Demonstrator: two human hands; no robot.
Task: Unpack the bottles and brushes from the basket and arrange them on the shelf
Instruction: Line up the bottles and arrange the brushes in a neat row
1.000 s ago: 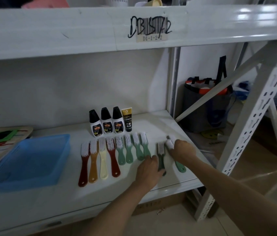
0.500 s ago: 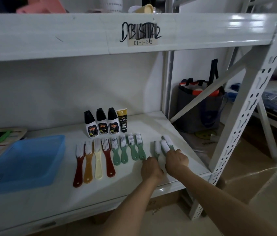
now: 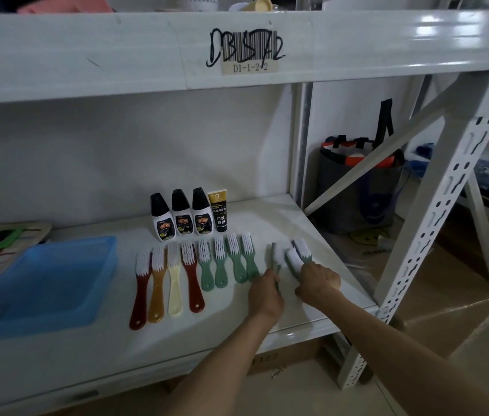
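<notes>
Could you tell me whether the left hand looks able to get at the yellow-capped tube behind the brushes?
Probably yes: the left hand is busy on a green brush, but only low flat brushes lie between it and the tube, which stands at the row's open right end.

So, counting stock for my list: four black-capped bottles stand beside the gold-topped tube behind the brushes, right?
Not quite. The head view shows three black-capped bottles, not four. They do stand beside the gold-topped tube, behind the brushes.
</notes>
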